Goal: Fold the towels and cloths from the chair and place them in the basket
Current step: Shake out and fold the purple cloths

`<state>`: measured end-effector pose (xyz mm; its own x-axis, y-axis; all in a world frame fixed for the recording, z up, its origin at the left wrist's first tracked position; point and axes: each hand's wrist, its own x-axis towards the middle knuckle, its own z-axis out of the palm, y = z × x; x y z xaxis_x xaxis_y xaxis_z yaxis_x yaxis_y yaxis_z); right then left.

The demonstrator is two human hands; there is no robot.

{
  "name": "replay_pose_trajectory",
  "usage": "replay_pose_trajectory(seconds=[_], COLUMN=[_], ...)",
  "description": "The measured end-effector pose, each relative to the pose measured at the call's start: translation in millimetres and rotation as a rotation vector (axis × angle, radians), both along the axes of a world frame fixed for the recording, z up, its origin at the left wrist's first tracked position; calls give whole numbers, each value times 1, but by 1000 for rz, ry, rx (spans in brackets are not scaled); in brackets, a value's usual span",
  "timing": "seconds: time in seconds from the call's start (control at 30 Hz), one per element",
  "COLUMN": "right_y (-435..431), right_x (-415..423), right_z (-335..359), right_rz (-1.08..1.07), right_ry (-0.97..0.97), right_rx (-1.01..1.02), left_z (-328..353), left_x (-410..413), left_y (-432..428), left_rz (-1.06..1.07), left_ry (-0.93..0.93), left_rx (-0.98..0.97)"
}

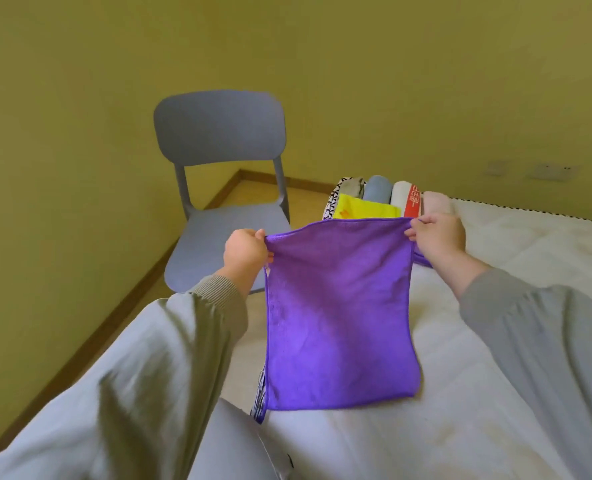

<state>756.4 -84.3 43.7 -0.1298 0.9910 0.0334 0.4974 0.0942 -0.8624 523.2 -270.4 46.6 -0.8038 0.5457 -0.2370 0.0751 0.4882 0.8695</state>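
Note:
A purple cloth hangs spread out above the white mattress. My left hand pinches its top left corner and my right hand pinches its top right corner. Behind the cloth stands the basket with a black-and-white patterned rim. It holds several rolled or folded towels: a yellow one, a grey-blue one, a white one with a red band and a pale pink one. The grey-blue chair at the left has nothing on its seat.
The chair stands in the corner of olive-yellow walls, on a wooden floor with a brown skirting board. The mattress edge runs diagonally from the basket toward my left sleeve. Wall sockets sit at the right.

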Motion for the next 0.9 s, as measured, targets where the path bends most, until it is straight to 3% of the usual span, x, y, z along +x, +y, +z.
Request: replay_pose_trajectory(seconds=[0.13, 0.3, 0.47, 0.73, 0.9], right_y=[23, 45, 51, 53, 16], right_x=[-10, -16, -20, -17, -18], right_z=[-19, -41, -54, -75, -58], right_rz=[31, 53, 37, 6, -45], right_ry=[14, 45, 60, -16, -57], right_rx=[-13, -5, -13, 1, -8], left_z=[-14, -30, -48, -75, -110], left_x=[-11, -13, -20, -26, -18], left_y=[21, 35, 37, 17, -9], left_rz=[19, -40, -33, 26, 116], left_ry=[-132, -114, -249, -780, -964], left_rx=[17, -41, -139, -184, -214])
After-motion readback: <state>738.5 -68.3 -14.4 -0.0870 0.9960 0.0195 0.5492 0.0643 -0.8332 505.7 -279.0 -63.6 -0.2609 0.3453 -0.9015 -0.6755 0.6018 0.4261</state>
